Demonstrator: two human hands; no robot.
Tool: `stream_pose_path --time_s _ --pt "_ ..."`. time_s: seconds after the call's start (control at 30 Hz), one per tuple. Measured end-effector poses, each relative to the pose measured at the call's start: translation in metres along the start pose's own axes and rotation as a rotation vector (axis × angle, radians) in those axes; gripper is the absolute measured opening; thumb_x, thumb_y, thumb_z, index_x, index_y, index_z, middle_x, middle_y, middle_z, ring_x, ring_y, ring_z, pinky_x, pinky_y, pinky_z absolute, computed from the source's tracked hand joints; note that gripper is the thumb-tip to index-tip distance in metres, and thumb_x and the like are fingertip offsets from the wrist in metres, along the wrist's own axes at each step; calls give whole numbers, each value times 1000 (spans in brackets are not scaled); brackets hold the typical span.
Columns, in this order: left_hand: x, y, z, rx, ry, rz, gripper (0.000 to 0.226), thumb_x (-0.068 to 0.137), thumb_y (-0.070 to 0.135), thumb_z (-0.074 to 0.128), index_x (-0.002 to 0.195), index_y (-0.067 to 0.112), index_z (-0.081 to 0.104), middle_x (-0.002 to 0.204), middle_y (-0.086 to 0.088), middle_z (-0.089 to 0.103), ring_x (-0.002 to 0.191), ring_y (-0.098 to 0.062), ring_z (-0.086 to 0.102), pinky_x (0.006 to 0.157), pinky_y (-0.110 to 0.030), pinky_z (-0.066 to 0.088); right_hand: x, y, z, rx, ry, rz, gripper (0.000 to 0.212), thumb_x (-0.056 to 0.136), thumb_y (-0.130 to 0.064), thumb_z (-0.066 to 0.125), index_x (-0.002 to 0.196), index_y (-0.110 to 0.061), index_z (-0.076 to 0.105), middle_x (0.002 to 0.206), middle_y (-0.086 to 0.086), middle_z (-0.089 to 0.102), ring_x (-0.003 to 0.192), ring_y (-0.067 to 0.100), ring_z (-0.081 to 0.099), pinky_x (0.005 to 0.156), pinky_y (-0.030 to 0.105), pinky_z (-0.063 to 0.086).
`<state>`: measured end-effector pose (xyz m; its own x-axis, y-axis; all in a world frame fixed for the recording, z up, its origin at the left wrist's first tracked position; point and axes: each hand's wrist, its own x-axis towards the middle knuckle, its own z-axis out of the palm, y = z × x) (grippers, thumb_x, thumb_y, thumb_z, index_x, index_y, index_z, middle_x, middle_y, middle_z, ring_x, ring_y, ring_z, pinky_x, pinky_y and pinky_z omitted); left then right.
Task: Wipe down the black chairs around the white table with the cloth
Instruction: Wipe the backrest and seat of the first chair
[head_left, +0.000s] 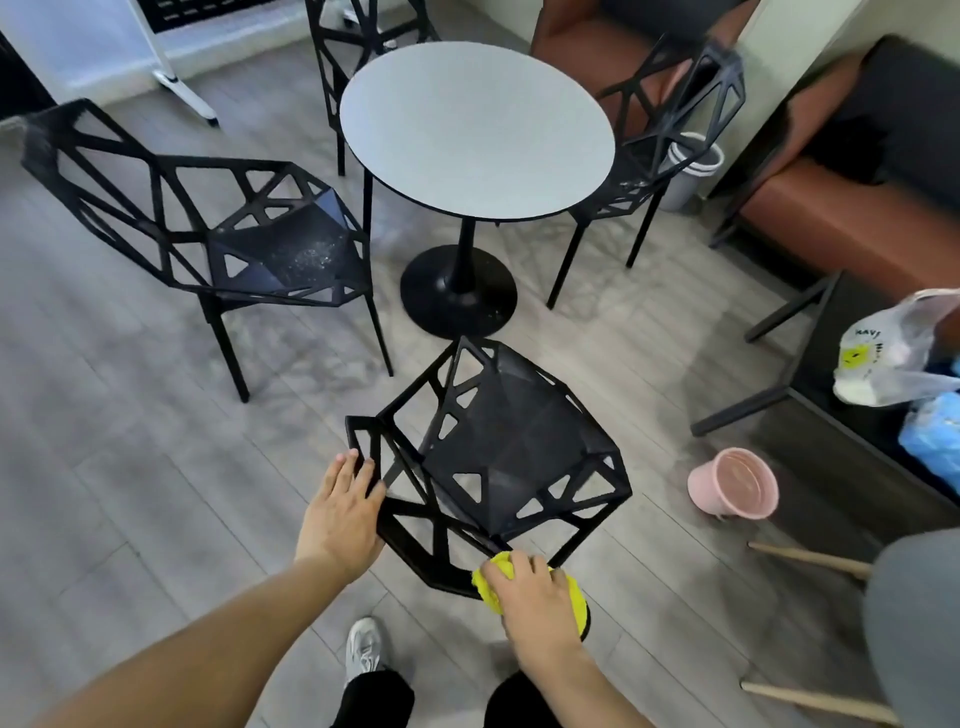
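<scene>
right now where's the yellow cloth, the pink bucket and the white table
yellow cloth (492, 584), head view, on the bare fold left of the right hand
pink bucket (702, 479), head view, on its outer wall
white table (475, 130), head view, middle of the round top

- Four black chairs (498, 452)
- One round white counter (475, 130)
- One yellow cloth (493, 584)
- Two hands (340, 514)
- One pink bucket (735, 483)
- One grey bin (693, 169)
</scene>
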<state>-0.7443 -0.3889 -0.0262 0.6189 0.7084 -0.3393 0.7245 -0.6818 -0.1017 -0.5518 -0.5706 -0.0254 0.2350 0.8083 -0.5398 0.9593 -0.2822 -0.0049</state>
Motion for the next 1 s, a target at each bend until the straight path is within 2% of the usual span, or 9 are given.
stream_pose_path --time_s 0.07,0.13,0.3,0.47,0.63,0.73,0.83,0.93,1.0 --pt "-3 27 -4 22 -35 -19 55 97 44 41 146 19 44 158 -15 30 152 -42 5 123 -55 -4 -8 29 -5 -25 -7 -42 72 66 -10 80 125 -34 47 119 8 54 106 33 55 85 51 48" --pt "-4 54 -7 19 -51 -54 49 97 41 42 142 21 47 154 -14 35 151 -43 7 123 -55 -1 -12 63 -8 -87 -16 -109 68 83 -5 63 139 -32 34 134 10 41 125 36 41 101 51 38" --pt "-6 124 -10 -89 -84 -173 39 86 37 64 122 21 64 130 -13 57 142 -47 34 123 -53 9 -7 147 -14 -158 -19 -227 78 78 -1 67 141 -30 30 138 10 37 128 36 36 105 51 35" --pt "-4 203 -11 -147 -64 -242 48 60 41 86 99 17 73 102 -16 64 113 -50 56 111 -56 27 5 237 -16 -190 46 -326 71 76 -1 65 133 -31 36 135 10 43 126 36 42 97 49 39" --pt "0 265 -25 -147 -115 -264 53 74 62 52 100 23 75 102 -11 67 106 -44 60 102 -54 40 24 311 -27 -191 97 -307 70 73 -4 69 128 -37 41 126 6 49 115 34 51 89 48 43" --pt "13 286 -37 -158 -129 -252 57 81 71 43 105 30 75 99 -6 69 100 -40 63 99 -52 38 42 341 -35 -218 118 -276 74 45 -5 86 107 -34 58 102 4 56 87 31 60 66 44 49" --pt "29 298 -46 -205 -231 -220 68 91 78 22 125 39 66 115 -6 68 114 -41 60 102 -53 47 64 373 -37 -239 145 -263 76 32 -4 88 96 -32 61 90 3 55 75 29 58 55 42 46" --pt "46 313 -57 -285 -252 -184 70 92 79 17 147 43 42 143 -7 50 141 -42 34 118 -53 27 77 395 -44 -274 178 -240 71 37 -4 88 97 -32 62 91 4 56 74 29 56 53 41 45" --pt "58 325 -63 -317 -263 -196 71 92 78 15 150 43 34 149 -7 42 146 -40 24 122 -53 18 86 409 -50 -288 169 -231 67 42 -4 87 98 -32 64 91 5 57 74 30 55 54 41 45"
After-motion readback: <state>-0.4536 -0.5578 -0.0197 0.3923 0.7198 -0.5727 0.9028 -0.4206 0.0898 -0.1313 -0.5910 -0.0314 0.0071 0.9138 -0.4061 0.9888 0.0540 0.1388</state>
